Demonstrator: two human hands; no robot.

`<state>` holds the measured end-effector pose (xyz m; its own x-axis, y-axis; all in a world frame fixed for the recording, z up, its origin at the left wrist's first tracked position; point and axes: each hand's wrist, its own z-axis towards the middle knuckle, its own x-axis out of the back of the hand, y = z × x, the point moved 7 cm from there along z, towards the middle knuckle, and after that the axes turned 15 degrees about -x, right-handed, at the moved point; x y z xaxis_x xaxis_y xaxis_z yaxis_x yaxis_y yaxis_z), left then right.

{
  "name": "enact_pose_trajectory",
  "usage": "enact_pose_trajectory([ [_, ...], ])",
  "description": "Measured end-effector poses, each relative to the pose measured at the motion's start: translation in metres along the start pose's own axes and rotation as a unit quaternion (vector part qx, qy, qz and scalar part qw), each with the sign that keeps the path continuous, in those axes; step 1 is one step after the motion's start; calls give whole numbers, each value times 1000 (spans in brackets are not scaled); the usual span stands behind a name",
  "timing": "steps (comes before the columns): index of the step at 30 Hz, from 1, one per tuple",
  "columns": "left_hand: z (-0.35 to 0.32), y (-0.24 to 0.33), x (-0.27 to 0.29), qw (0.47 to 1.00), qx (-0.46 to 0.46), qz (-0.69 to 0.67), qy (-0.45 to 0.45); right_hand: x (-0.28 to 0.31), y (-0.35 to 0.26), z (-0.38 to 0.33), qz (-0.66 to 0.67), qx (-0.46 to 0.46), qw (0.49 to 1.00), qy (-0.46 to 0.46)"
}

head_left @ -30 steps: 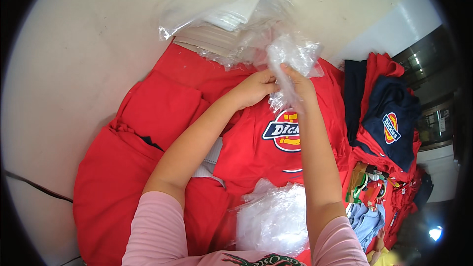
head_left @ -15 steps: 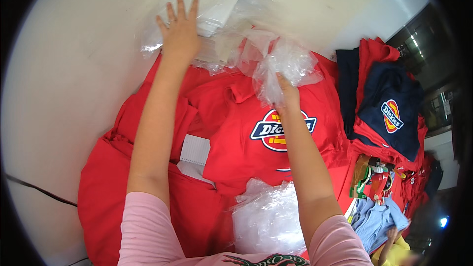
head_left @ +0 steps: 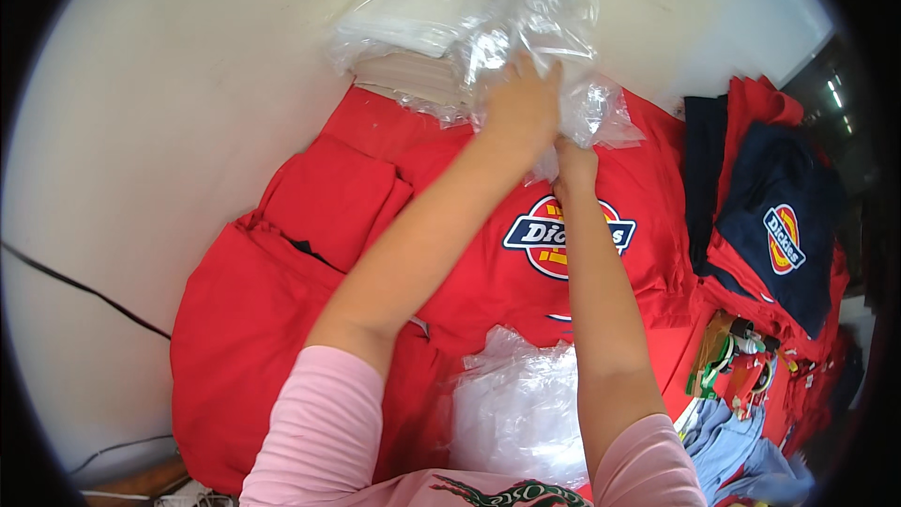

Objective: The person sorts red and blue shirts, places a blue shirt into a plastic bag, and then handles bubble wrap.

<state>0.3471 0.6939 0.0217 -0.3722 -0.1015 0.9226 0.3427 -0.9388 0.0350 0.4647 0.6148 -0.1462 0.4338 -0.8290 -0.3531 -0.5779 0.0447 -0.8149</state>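
My right hand (head_left: 577,167) is closed on a crumpled clear plastic bag (head_left: 601,113) above the printed front of a red shirt (head_left: 619,268). Just up and left of it, my left hand (head_left: 526,105) has its fingers bent into loose clear film, partly blurred. Shiny plastic bunches up around and beyond both hands. Beside my left hand lies a stack of white sheets in clear wrapping (head_left: 418,9), over a grey-beige stack (head_left: 413,73). My right forearm covers part of the shirt's emblem.
More red cloth (head_left: 253,347) is heaped at the left. Flat clear plastic bags (head_left: 516,413) lie close to me. To the right are a folded navy shirt (head_left: 779,216) on red ones, tape rolls and small tools (head_left: 737,352), and light-blue cloth (head_left: 723,441). A dark cord (head_left: 84,286) runs at the left.
My left hand has swung right from the wrapped stack to beside my right hand, and film now bunches up there. The right hand keeps its hold. The view has shifted slightly.
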Motion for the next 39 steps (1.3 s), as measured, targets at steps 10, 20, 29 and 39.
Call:
enact_pose_trajectory([
  [10,-30,36,-58,957,-112,-228,-142,-21,-13,-42,172,-76,963,-193],
  [20,-48,-60,-37,890,19,-456,21,-1,-6,-25,138,3,989,-45],
  [29,-40,-59,-97,996,1,-24,88,-1,-4,-29,125,20,991,-34],
  [39,-104,-39,-46,898,116,-374,203,16,10,3,65,-34,997,-15],
])
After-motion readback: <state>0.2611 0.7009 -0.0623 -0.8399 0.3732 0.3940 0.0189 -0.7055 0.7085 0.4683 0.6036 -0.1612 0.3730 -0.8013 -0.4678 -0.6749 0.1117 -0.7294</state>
